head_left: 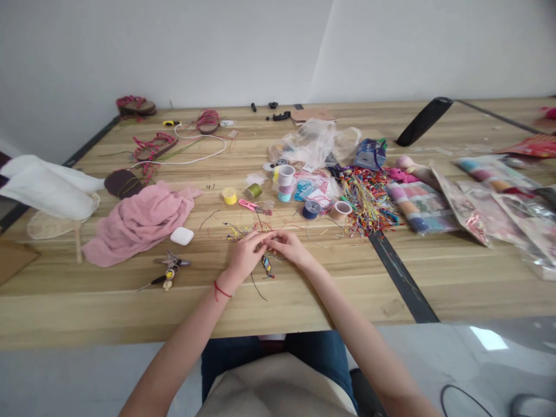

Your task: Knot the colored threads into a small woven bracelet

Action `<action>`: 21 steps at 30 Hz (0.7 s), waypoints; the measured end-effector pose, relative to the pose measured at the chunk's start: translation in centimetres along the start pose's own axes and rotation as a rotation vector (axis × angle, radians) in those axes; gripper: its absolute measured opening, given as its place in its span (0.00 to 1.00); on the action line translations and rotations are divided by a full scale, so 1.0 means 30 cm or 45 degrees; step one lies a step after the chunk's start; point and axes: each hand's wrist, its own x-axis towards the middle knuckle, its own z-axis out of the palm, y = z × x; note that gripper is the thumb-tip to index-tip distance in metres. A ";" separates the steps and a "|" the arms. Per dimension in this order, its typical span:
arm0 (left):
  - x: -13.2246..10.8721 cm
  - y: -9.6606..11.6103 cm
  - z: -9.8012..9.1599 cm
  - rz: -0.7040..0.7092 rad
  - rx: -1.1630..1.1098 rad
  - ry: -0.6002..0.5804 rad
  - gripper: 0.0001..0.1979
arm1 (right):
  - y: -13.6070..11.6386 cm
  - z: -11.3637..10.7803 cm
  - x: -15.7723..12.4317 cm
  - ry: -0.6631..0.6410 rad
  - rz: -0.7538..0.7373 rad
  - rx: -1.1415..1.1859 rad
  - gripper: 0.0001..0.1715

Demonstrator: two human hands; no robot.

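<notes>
Pinching a small bunch of thin coloured threads between my left hand and right hand, fingertips meeting at centre frame above the table. Left fingers and right fingers are closed on the bunch, with almost no gap between them. The fingertips hide the exact grip, so I can't tell how many strands each side has.

Small woven bead strip lies on the table just below the fingers, nearer my right hand than my left. Its long axis runs upper left to lower right. Thin dark cord trails toward the bottom of the frame, below my left hand. Loose thread ends fan out to the upper left of the hands.

Red string sits around my left wrist. Just above the hands: pink snips, yellow spool, green spool. Farther right: blue spool, heap of multicoloured threads, plastic bags of beads. To the left: small white case, pink cloth.

Only readable writing: "41" marked on the table upper left of the yellow spool. Spool and bag labels are unreadable.
</notes>
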 end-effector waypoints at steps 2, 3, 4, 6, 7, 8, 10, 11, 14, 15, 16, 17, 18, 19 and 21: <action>0.000 0.001 0.000 0.000 -0.010 0.004 0.18 | -0.009 0.003 -0.003 -0.004 -0.007 0.001 0.24; 0.000 0.001 -0.001 -0.001 -0.015 0.006 0.19 | -0.013 0.005 -0.005 -0.009 -0.014 0.003 0.23; 0.000 0.002 -0.001 0.000 -0.016 0.005 0.19 | -0.018 0.007 -0.007 -0.015 -0.023 0.006 0.22; 0.000 0.004 -0.003 0.011 -0.007 -0.004 0.20 | -0.025 0.010 -0.012 -0.026 -0.040 0.010 0.21; 0.000 0.005 -0.003 0.023 0.000 -0.006 0.20 | -0.027 0.011 -0.013 -0.031 -0.046 0.009 0.21; -0.001 0.005 -0.003 0.037 0.006 -0.006 0.20 | -0.027 0.010 -0.015 -0.035 -0.048 0.007 0.21; -0.002 0.005 -0.003 0.060 0.012 -0.010 0.20 | -0.024 0.007 -0.016 -0.045 -0.045 -0.005 0.21; -0.003 0.005 -0.003 0.064 0.011 -0.013 0.20 | -0.022 0.005 -0.016 -0.052 -0.042 -0.013 0.21; -0.002 0.005 -0.003 0.051 0.004 -0.023 0.20 | -0.013 -0.001 -0.012 -0.052 -0.036 -0.033 0.21; -0.001 0.005 -0.003 0.041 0.001 -0.023 0.20 | -0.011 -0.002 -0.011 -0.048 -0.034 -0.040 0.21; -0.001 0.006 -0.004 0.032 0.000 -0.021 0.19 | -0.008 -0.004 -0.009 -0.044 -0.034 -0.045 0.22; 0.000 0.006 -0.004 0.023 -0.003 -0.019 0.19 | -0.006 -0.004 -0.007 -0.041 -0.034 -0.050 0.22; 0.001 0.006 -0.004 0.014 -0.007 -0.017 0.19 | -0.003 -0.005 -0.005 -0.036 -0.035 -0.051 0.23; 0.001 0.006 -0.004 0.005 -0.013 -0.017 0.19 | -0.001 -0.005 -0.004 -0.031 -0.034 -0.048 0.24; 0.001 0.005 -0.003 -0.014 -0.030 -0.013 0.18 | 0.005 -0.004 -0.001 -0.017 -0.025 -0.030 0.24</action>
